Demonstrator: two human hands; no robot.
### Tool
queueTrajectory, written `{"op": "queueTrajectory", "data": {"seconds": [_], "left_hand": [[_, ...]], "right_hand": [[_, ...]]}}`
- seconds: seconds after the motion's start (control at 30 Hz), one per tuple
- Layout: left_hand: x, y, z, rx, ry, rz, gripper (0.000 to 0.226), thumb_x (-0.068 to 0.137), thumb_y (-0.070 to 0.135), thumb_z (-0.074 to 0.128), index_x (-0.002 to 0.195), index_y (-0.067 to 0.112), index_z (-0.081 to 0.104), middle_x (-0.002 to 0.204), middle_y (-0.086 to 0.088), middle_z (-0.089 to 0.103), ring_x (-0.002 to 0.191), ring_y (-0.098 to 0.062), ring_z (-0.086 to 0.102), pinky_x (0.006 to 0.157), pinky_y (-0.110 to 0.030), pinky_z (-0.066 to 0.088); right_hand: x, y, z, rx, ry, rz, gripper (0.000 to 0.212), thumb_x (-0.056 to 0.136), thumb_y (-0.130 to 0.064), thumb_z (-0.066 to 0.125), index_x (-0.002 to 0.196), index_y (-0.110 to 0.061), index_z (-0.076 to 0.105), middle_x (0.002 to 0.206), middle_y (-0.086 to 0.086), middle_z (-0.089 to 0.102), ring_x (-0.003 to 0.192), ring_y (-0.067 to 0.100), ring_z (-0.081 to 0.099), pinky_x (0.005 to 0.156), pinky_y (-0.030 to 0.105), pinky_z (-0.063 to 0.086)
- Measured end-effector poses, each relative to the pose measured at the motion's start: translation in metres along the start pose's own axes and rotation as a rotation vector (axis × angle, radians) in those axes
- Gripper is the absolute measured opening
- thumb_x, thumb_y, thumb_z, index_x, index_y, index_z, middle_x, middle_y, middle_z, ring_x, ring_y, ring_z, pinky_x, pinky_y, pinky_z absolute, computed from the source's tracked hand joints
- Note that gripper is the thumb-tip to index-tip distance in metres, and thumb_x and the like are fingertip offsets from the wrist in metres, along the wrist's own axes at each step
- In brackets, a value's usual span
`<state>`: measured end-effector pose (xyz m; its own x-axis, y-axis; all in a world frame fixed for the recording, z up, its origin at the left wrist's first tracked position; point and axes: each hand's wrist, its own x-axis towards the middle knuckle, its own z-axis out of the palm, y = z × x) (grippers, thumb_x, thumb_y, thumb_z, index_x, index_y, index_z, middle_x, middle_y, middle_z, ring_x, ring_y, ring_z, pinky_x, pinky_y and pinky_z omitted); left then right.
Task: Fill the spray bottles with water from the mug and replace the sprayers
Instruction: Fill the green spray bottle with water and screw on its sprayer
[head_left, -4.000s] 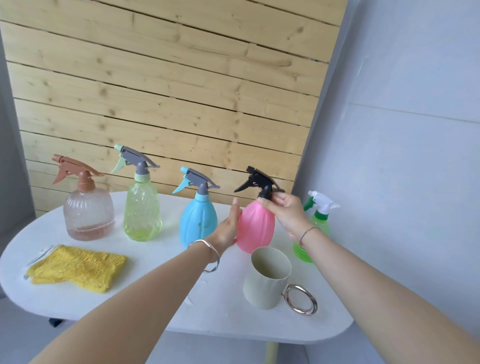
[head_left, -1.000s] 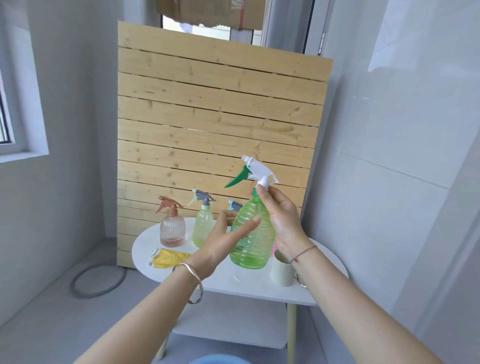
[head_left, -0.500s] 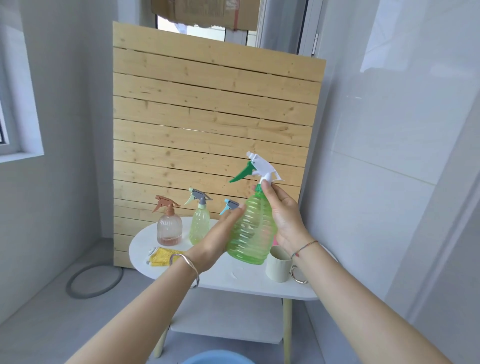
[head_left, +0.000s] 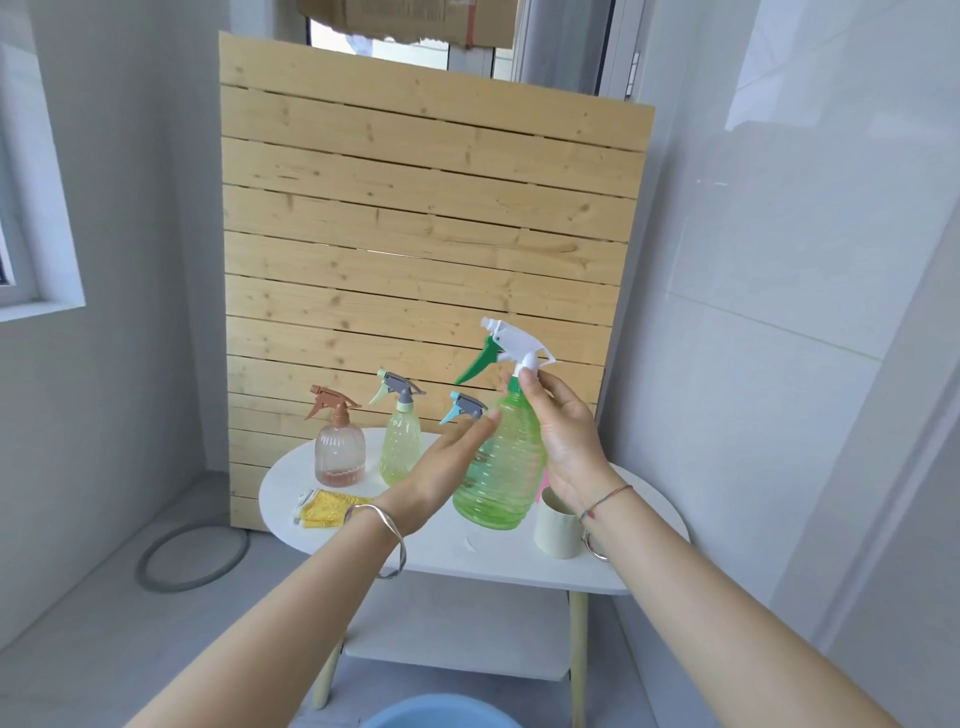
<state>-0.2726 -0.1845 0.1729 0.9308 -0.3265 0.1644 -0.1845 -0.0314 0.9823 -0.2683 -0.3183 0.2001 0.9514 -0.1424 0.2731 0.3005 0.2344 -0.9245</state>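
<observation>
Green bottle (head_left: 498, 467) held aloft, sprayer on

Fingers (head_left: 527, 382) of the right hand (head_left: 566, 441) pinch the collar directly below the white sprayer (head_left: 519, 345). The left hand (head_left: 447, 467), fingers straight and relaxed, lies flat against the bottle's left side. The bottle stands nearly upright in the air over the worktop's (head_left: 467, 556) right end, above the mug (head_left: 558, 530).

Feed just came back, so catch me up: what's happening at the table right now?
A person holds the green bottle up in front of the table. The right hand grips its neck just under the sprayer, which is on; the left hand lies open against its side. The mug stands on the table, untouched. A brown-topped bottle and a yellow bottle stand further back, sprayers on, near a yellow cloth.
</observation>
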Motion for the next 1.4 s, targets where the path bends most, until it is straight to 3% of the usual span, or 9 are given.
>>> {"op": "queueTrajectory", "data": {"seconds": [0.17, 0.43, 0.6, 0.73, 0.87, 1.07, 1.17, 1.27, 1.4], "left_hand": [[0.004, -0.012, -0.002, 0.027, 0.036, 0.037, 0.081, 0.071, 0.068, 0.057, 0.135, 0.021, 0.041, 0.128, 0.003, 0.058, 0.112, -0.009, 0.058, 0.092, -0.026, 0.047], [0.013, -0.035, -0.01, -0.09, 0.001, -0.039, 0.108, 0.063, 0.082, 0.063, 0.149, 0.026, 0.032, 0.15, 0.012, 0.039, 0.136, -0.008, 0.038, 0.115, -0.032, 0.027], [0.021, -0.051, -0.012, 0.014, 0.038, -0.031, 0.07, 0.08, 0.063, 0.063, 0.137, 0.028, 0.043, 0.135, 0.009, 0.056, 0.117, -0.006, 0.056, 0.083, -0.018, 0.046], [0.024, -0.062, -0.022, 0.007, -0.069, -0.107, 0.069, 0.075, 0.064, 0.062, 0.131, 0.025, 0.055, 0.125, 0.012, 0.064, 0.117, -0.004, 0.057, 0.1, -0.024, 0.041], [0.033, -0.089, -0.029, 0.061, -0.072, -0.146, 0.096, 0.062, 0.077, 0.07, 0.137, 0.02, 0.049, 0.128, 0.003, 0.063, 0.117, -0.012, 0.059, 0.108, -0.038, 0.042], [0.04, -0.112, -0.033, 0.048, 0.006, -0.159, 0.055, 0.072, 0.058, 0.071, 0.115, 0.026, 0.061, 0.115, -0.004, 0.069, 0.107, -0.019, 0.065, 0.093, -0.029, 0.05], [0.045, -0.124, -0.039, -0.007, 0.092, -0.185, 0.029, 0.084, 0.049, 0.068, 0.105, 0.036, 0.055, 0.107, 0.012, 0.065, 0.093, 0.0, 0.061, 0.078, -0.01, 0.048], [0.05, -0.138, -0.049, -0.057, 0.203, -0.171, 0.08, 0.076, 0.057, 0.071, 0.142, 0.026, 0.038, 0.134, 0.009, 0.051, 0.119, -0.007, 0.052, 0.079, -0.012, 0.04], [0.056, -0.164, -0.067, -0.058, 0.299, -0.131, 0.108, 0.053, 0.08, 0.072, 0.142, 0.024, 0.044, 0.139, 0.004, 0.054, 0.123, -0.013, 0.055, 0.099, -0.033, 0.048]], "right_hand": [[0.004, 0.01, -0.003, 0.04, -0.061, 0.029, 0.034, 0.082, -0.024, 0.073, 0.113, -0.013, 0.067, 0.096, 0.002, 0.071, 0.092, 0.025, 0.064, 0.094, 0.044, 0.05], [0.014, 0.038, -0.002, 0.043, -0.039, 0.073, 0.028, 0.088, -0.015, 0.065, 0.115, -0.013, 0.066, 0.108, 0.009, 0.07, 0.104, 0.025, 0.062, 0.104, 0.051, 0.043], [0.022, 0.047, -0.001, 0.014, -0.087, 0.078, 0.028, 0.091, -0.016, 0.061, 0.119, -0.014, 0.064, 0.102, 0.002, 0.071, 0.098, 0.019, 0.063, 0.099, 0.04, 0.048], [0.039, 0.041, -0.007, 0.042, -0.111, 0.04, 0.022, 0.095, -0.017, 0.053, 0.115, -0.019, 0.062, 0.089, -0.006, 0.07, 0.084, 0.004, 0.065, 0.071, 0.019, 0.052], [0.069, 0.025, -0.012, 0.065, -0.03, -0.036, 0.016, 0.096, -0.022, 0.053, 0.107, -0.026, 0.062, 0.1, -0.007, 0.065, 0.093, 0.004, 0.06, 0.081, 0.022, 0.039], [0.12, 0.003, -0.014, 0.117, 0.036, -0.032, 0.009, 0.097, -0.024, 0.05, 0.1, -0.026, 0.059, 0.094, -0.01, 0.062, 0.085, 0.003, 0.061, 0.07, 0.018, 0.04], [0.139, 0.022, -0.022, 0.062, 0.013, 0.106, 0.009, 0.097, -0.022, 0.051, 0.097, -0.021, 0.06, 0.088, -0.006, 0.062, 0.076, 0.004, 0.06, 0.065, 0.016, 0.045], [0.146, 0.071, -0.031, -0.045, -0.05, 0.329, 0.015, 0.097, -0.026, 0.051, 0.09, -0.019, 0.062, 0.074, -0.007, 0.064, 0.068, 0.005, 0.057, 0.057, 0.015, 0.043], [0.142, 0.157, -0.044, -0.198, -0.054, 0.534, 0.014, 0.098, -0.021, 0.051, 0.093, -0.014, 0.062, 0.082, 0.0, 0.061, 0.073, 0.011, 0.055, 0.064, 0.021, 0.042]]}}
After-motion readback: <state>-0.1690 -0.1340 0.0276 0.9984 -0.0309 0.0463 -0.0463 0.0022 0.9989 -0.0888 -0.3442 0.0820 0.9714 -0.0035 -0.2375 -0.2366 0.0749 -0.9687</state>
